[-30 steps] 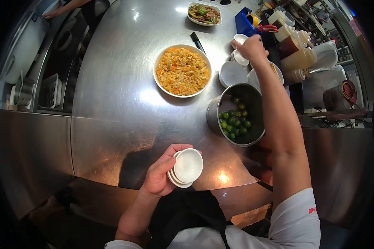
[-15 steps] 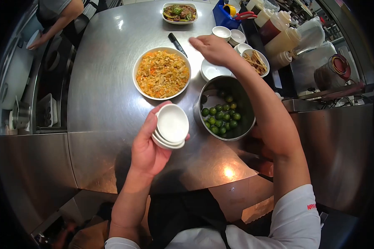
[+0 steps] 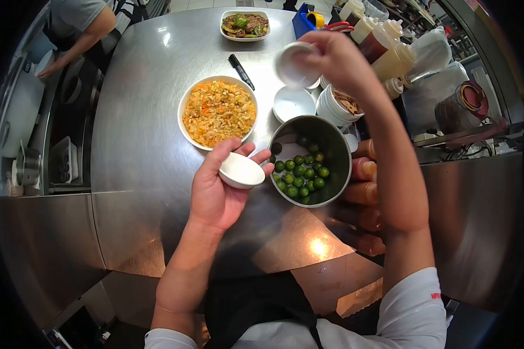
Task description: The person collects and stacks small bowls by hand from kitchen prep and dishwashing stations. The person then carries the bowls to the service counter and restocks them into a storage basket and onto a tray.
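My left hand (image 3: 218, 195) holds a small white sauce bowl (image 3: 243, 171) by its sides, over the steel table. Up at the right, my right hand (image 3: 337, 55) grips another small white bowl (image 3: 297, 64), which is blurred by motion; whether it is one or a stack I cannot tell. Below that blurred bowl sits a white bowl (image 3: 294, 104) on the table. A deep metal pot (image 3: 340, 145) with several small green citrus fruits (image 3: 298, 171) stands right of my left hand. Beyond my left hand is a large white bowl (image 3: 183, 110) of fried rice (image 3: 220, 110).
A black marker (image 3: 241, 71) lies beside the rice. Farther back are a dish of meat and greens (image 3: 244, 25) and a blue bin (image 3: 304, 23). Stacked white bowls (image 3: 330, 107) and sauce bottles (image 3: 395, 58) line the right. Another person's arm (image 3: 81, 46) is at far left.
The stack in my left hand is down to one visible bowl. My right hand, bare before, now has a white bowl in it. The view has shifted slightly.
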`<state>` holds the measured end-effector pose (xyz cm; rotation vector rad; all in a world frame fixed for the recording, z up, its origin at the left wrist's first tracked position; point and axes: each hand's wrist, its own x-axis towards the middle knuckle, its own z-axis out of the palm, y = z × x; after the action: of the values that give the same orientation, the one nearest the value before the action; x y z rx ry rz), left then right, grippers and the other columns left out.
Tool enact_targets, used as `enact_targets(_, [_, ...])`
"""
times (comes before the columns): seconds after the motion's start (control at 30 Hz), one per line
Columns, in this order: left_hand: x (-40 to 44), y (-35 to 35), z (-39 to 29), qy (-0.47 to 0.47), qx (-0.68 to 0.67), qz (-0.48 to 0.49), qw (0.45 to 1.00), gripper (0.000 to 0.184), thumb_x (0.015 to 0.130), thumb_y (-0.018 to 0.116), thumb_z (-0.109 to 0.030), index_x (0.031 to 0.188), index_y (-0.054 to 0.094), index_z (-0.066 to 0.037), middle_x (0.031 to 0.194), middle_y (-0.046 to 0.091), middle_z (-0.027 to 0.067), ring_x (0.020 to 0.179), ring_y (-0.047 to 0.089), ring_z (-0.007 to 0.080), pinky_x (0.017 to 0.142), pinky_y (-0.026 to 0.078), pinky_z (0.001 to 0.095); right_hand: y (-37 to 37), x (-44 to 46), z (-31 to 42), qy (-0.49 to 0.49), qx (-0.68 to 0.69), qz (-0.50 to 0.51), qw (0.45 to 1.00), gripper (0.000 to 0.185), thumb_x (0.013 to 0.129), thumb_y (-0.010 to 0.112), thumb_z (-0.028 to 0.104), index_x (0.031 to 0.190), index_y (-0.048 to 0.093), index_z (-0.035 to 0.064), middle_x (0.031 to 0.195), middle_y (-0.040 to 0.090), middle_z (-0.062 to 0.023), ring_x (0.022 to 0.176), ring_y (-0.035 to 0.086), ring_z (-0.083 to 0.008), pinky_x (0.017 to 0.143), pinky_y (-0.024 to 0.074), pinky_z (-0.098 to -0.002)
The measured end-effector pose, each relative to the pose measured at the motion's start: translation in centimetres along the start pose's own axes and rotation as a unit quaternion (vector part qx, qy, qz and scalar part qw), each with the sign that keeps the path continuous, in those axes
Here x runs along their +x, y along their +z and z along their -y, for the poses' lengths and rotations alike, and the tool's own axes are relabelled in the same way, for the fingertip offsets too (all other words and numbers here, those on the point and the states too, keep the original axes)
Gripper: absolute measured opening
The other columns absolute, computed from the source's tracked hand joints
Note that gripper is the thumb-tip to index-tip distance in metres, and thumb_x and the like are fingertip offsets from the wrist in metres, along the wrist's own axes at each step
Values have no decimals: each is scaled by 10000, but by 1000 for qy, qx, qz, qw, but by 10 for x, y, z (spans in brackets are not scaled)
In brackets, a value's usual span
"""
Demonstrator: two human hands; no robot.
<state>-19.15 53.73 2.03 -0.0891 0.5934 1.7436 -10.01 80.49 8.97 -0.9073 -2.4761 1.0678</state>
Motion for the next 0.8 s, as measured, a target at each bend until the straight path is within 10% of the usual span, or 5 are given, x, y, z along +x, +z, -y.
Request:
enact_targets(0.07, [-5, -3, 1, 8, -10, -19, 1000, 195, 887, 579, -102, 1057, 488, -79, 1018, 544, 104, 1105, 591, 369, 1006, 468, 551, -19, 31, -35, 24, -174, -74, 982, 210, 835, 695, 99, 1033, 698, 27, 884, 709, -116, 777, 680, -178, 709, 531, -322])
enact_targets(0.23, [-14, -9, 5, 19, -30, -25, 999, 303, 821, 602, -97, 1111, 522, -56, 1051, 622, 147, 1102, 593, 396, 1071, 404, 577, -8, 63, -85, 129, -277, -11, 952, 368, 709, 821, 177, 1005, 695, -2, 971, 700, -212, 950, 684, -341, 840, 536, -386])
enact_targets(0.8, [-5, 5, 14, 150, 75, -79, 983, 185, 1017, 487, -230, 1125, 495, -80, 1205, 625, 161, 1081, 619, 207, 931, 510, 349, -12, 66, -114, 161, -381, 14, 910, 339, 751, 786, 218, 1012, 705, 18, 1088, 684, -200, 1079, 646, -333, 892, 505, -477])
